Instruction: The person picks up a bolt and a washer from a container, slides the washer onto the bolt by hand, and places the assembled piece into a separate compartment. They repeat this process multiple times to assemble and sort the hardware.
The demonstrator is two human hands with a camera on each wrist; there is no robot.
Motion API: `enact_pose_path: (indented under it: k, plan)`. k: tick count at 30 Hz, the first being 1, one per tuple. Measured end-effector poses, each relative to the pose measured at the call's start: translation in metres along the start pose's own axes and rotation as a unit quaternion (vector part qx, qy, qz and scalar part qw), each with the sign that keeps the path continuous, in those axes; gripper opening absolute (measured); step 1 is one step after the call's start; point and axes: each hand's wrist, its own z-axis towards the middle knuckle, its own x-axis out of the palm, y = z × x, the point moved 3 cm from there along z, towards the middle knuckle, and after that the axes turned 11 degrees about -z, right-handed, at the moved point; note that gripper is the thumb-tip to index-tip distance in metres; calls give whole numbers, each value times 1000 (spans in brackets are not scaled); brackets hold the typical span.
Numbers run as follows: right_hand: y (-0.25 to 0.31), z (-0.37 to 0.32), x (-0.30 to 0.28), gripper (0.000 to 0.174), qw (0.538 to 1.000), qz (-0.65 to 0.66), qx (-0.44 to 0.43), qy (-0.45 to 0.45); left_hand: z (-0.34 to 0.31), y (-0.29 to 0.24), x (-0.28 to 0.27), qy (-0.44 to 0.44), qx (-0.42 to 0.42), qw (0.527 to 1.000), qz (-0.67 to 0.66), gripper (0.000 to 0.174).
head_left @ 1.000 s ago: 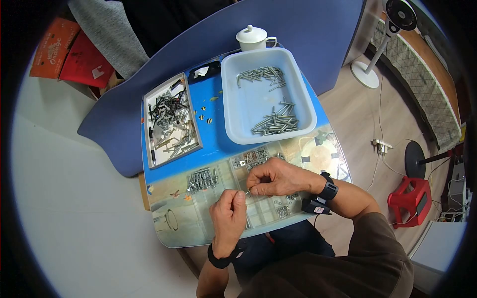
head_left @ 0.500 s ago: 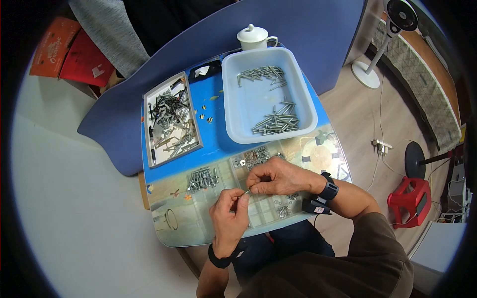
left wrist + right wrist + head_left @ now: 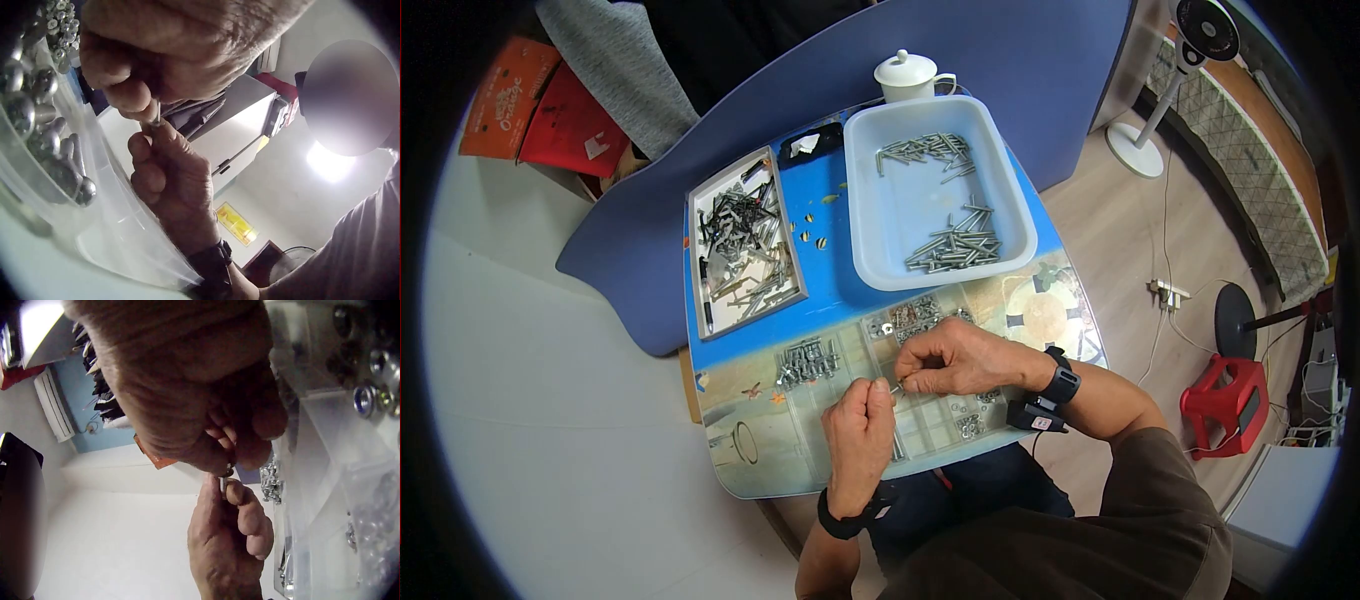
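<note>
Both hands meet above a clear divided organizer (image 3: 930, 437). The left hand (image 3: 860, 440) pinches one end of a small metal screw (image 3: 158, 111) between thumb and forefinger. From the other side the right hand (image 3: 962, 358) pinches at the screw's other end, where a small dark ring-like piece (image 3: 229, 470) shows between its fingertips in the right wrist view. Other right-hand fingers are curled in and partly hidden. Left of the hands, a pile of bolts (image 3: 808, 362) fills one organizer compartment; nuts and washers (image 3: 916, 316) lie in compartments behind the right hand.
Behind the organizer stands a pale plastic tub (image 3: 1020, 235) holding two heaps of screws. A shallow white box (image 3: 796, 262) of mixed hardware is at the left. A lidded white cup (image 3: 907, 78) and a black pouch (image 3: 825, 142) stand towards the back.
The left fingertips tilted and shifted slightly towards the right hand, then moved back a little. The right hand has stayed almost in place, and the pinch on the small piece continues.
</note>
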Motion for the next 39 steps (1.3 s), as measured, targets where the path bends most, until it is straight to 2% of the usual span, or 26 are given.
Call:
enact_pose_path:
  k: [4,6,13,17,22,28,30,31,33,39]
  plan:
    - [3,0,-1,16,1000,-1,4,2,-3,2,0,10,-40,998,-56,21]
    - [3,0,-1,16,1000,10,16,5,-5,-8,3,-49,62,990,-120,15]
    - [1,1,0,15,1000,4,5,-1,-6,-2,0,-24,79,992,-91,11]
    - [0,0,0,14,1000,7,16,1,-3,3,1,-15,49,995,-85,11]
    - [1,0,-1,13,1000,-4,15,-10,-1,1,0,6,22,999,-45,20]
    - [1,0,-1,14,1000,-5,7,-2,1,3,-1,16,-75,995,-70,25]
    - [0,0,-1,14,1000,-1,8,-2,1,1,-2,9,-10,997,-78,20]
    - [1,0,-1,14,1000,-1,7,-2,0,-3,-1,9,-9,997,-78,20]
    - [1,0,-2,14,1000,-6,13,1,-3,-17,1,-7,37,989,-141,14]
    - [1,1,-1,13,1000,-7,7,-8,-2,3,2,-3,49,991,-122,15]
